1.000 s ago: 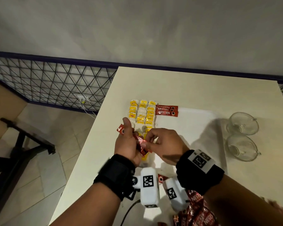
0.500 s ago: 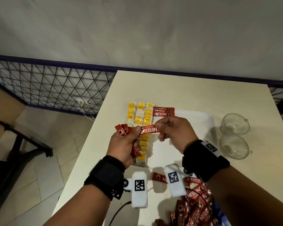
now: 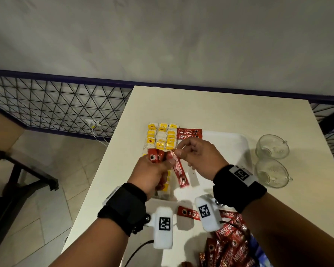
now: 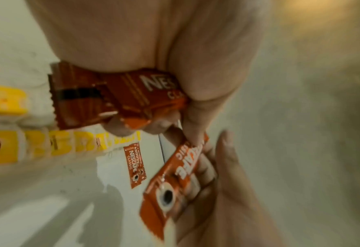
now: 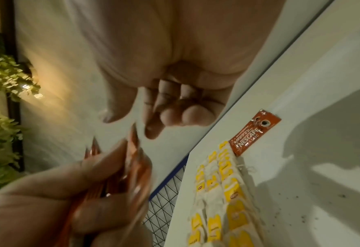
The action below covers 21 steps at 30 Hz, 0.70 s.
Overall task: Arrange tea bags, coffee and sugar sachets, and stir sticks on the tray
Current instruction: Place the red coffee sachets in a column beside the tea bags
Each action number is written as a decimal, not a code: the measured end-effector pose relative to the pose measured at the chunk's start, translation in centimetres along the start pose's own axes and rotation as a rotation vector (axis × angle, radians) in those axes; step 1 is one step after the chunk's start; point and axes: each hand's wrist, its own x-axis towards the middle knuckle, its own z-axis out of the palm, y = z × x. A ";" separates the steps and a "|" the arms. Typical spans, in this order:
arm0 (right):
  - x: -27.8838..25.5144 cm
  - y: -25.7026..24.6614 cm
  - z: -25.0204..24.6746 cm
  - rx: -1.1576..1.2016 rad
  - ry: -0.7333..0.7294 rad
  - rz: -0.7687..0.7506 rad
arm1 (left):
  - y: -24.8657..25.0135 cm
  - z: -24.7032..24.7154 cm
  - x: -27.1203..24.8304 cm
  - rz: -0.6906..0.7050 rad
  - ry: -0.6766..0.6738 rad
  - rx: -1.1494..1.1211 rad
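Two glass cups point(image 3: 272, 148) stand side by side near the right edge of the desk point(image 3: 210, 110), just off the right rim of the white tray point(image 3: 237, 151). On the tray, along its left edge, the tea bags point(image 3: 161, 139) with yellow tags lie in three columns running from the far left corner towards the person; I cannot count them exactly, since the hands cover the near rows. Just beside the top of those columns, a small overlapping stack of placed coffee sachets point(image 3: 189, 133) lies crosswise; three printed cup marks show at its right end, so I make it three.

The left hand point(image 3: 152, 172), held above the tea bags, has its fingers curled round a bundle of red coffee sticks point(image 3: 155, 157), several, the number unclear. The right hand point(image 3: 202, 158) pinches the top end of a single sachet point(image 3: 178, 170) between thumb and fingertips, and that sachet hangs slanting down over the tray, its upper end right against the bundle.

One loose sachet point(image 3: 189, 212) lies at the tray's near edge, partly behind a wrist camera. A heap of spare sachets point(image 3: 231, 245) is piled at the near edge of the desk, too tangled to count. Beyond the desk's left and far edges runs a black wire-mesh fence point(image 3: 56, 105), with a grey wall point(image 3: 162, 35) behind it.
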 end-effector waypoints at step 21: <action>6.2 9.3 -3.1 0.084 0.403 0.509 | -1.4 -3.5 0.8 -0.097 0.193 -0.333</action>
